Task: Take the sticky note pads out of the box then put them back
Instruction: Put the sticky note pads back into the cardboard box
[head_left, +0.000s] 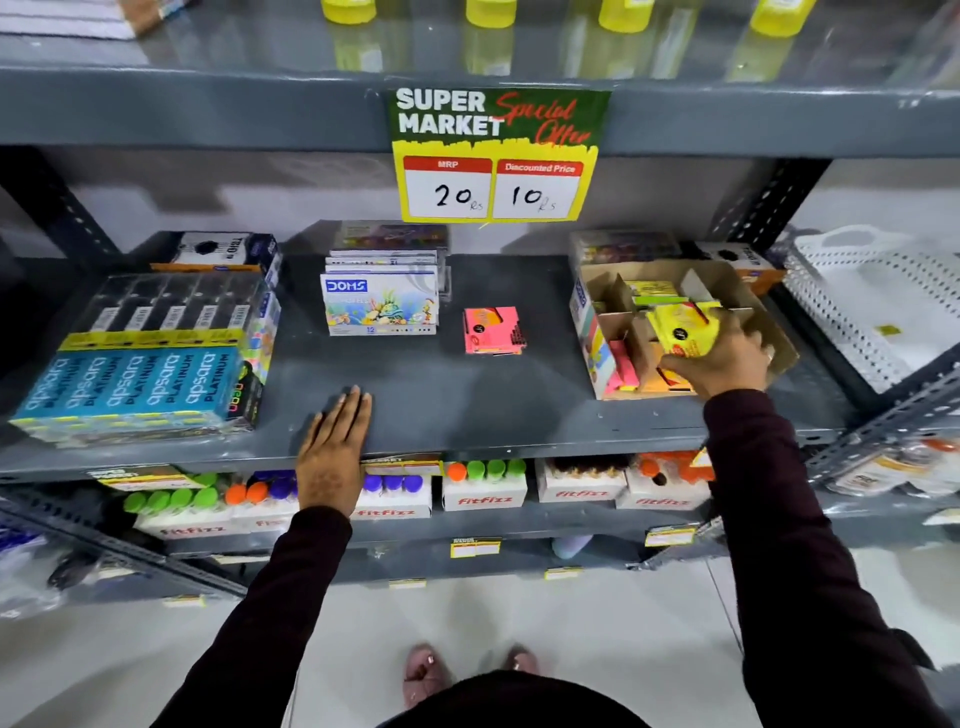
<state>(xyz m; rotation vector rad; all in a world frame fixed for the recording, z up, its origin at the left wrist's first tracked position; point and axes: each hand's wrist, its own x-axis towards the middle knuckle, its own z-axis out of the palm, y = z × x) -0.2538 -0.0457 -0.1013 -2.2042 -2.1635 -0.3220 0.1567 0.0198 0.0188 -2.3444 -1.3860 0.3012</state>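
Now yellow pad (683, 329) in right hand (727, 358)

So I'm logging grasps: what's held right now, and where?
The right hand grips a yellow sticky note pad by its near end, above the box. The left hand holds nothing.

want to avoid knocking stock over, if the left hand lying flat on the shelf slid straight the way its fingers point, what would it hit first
Probably the white DOMS colour box; the left hand points straight back across bare grey metal shelf, though depth is hard to judge.

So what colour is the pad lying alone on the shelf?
Pink pad, clearest in the head view.
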